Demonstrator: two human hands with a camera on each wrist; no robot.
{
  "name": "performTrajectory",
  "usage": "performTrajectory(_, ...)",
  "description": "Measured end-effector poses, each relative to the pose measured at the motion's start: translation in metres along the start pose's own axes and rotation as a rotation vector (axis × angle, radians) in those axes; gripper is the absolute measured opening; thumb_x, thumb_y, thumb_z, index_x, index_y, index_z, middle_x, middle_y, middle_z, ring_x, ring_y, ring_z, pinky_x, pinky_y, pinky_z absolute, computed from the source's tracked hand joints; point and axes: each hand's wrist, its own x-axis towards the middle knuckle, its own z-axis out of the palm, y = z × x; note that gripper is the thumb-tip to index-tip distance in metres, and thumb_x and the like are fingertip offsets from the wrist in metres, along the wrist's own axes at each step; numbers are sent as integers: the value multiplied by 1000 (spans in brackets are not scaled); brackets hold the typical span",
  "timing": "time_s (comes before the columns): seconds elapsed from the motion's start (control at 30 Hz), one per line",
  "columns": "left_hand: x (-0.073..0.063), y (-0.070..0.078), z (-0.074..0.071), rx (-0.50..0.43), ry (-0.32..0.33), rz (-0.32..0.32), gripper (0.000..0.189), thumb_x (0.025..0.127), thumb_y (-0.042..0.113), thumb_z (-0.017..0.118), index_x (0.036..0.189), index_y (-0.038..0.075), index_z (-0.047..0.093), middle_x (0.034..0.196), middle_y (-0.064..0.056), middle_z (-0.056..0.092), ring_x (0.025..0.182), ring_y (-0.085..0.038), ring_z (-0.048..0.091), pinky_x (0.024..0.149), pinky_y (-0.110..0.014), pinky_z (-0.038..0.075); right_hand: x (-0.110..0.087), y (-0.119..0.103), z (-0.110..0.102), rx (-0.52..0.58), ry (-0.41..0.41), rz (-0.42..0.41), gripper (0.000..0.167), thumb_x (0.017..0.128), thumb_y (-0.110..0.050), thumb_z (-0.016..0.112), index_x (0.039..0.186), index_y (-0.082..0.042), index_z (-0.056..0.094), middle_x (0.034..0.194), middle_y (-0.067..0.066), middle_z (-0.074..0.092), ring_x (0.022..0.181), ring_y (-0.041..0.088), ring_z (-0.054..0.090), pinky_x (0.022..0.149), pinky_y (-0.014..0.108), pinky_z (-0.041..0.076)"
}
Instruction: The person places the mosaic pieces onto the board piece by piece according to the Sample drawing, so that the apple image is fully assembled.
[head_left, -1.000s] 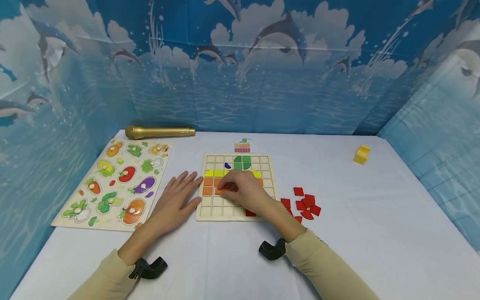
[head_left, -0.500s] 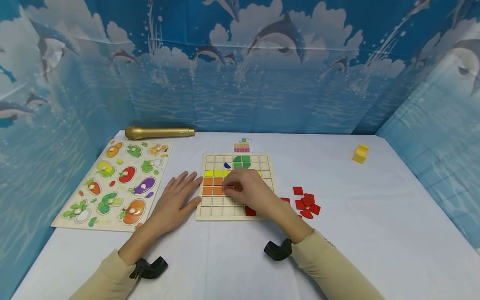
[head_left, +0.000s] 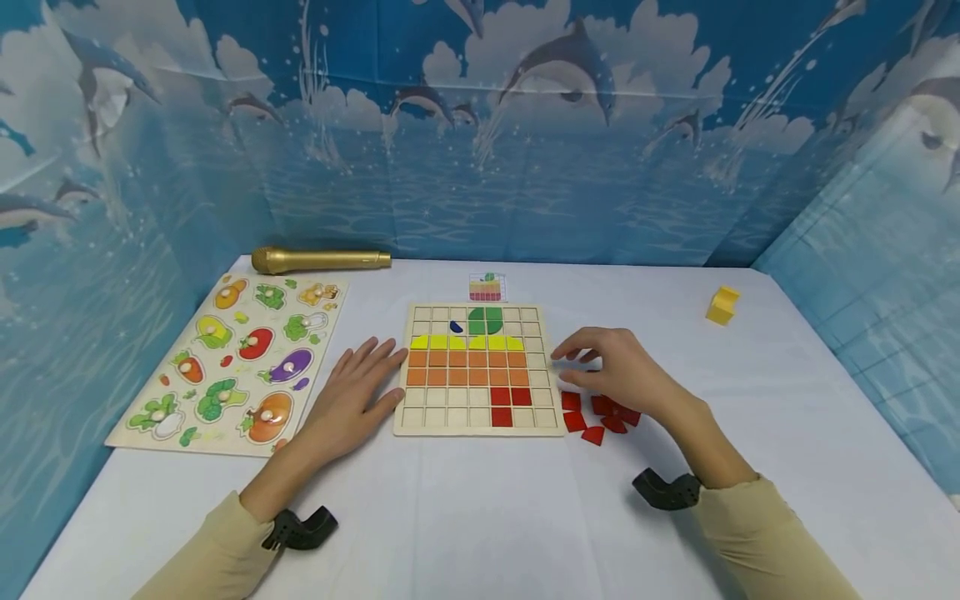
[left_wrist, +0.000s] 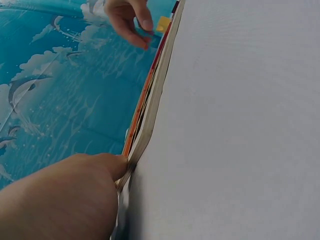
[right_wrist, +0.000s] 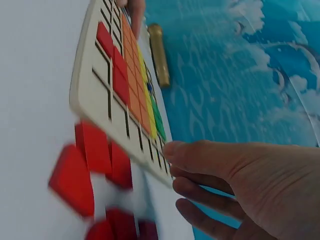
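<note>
A wooden grid board (head_left: 446,418) lies mid-table, bearing two orange rows (head_left: 457,367), a yellow scalloped row (head_left: 435,342), green rounded pieces (head_left: 485,320), a small blue piece (head_left: 456,327) and three red squares (head_left: 501,397). My left hand (head_left: 348,400) lies flat beside it, fingers spread, index finger and thumb at its left edge. Right of the board hovers my right hand (head_left: 618,371), thumb and fingers loosely bent and apart; the right wrist view shows nothing between them. Loose red pieces (head_left: 574,421) lie below it, some partly hidden by the hand.
A vegetable puzzle board (head_left: 225,367) lies left, partly behind the left forearm. A gold microphone (head_left: 322,261) rests along the back edge. A small pattern card (head_left: 487,287) sits behind the grid board; a yellow block (head_left: 722,306) stands at the far right.
My right hand has moved right, from above the board's orange rows to beside the red pieces, uncovering both full orange rows and the red squares. My left hand stays in place.
</note>
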Motion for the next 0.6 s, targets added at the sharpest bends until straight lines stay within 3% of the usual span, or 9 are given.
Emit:
performTrajectory(0.23,1,-1,0,-1,-4,-3,61,106,33,62,161,14,44,171,-13,34,162,-38,19,131,-62,9,-24,32,-17,-33,-16,106,36,88,-14,85,122,-11,77,117,6,75,108,26,68,91,49,64)
performTrajectory(0.6,-1,-1,1,-7,-1,4,61,106,32,62,161,14,45,171,-13,35,162,-39,19,131,-62,9,-25,51,-2,-63,62,72,28,88,-12,85,115,-13,78,106,1,74,99,21,68,89,46,63)
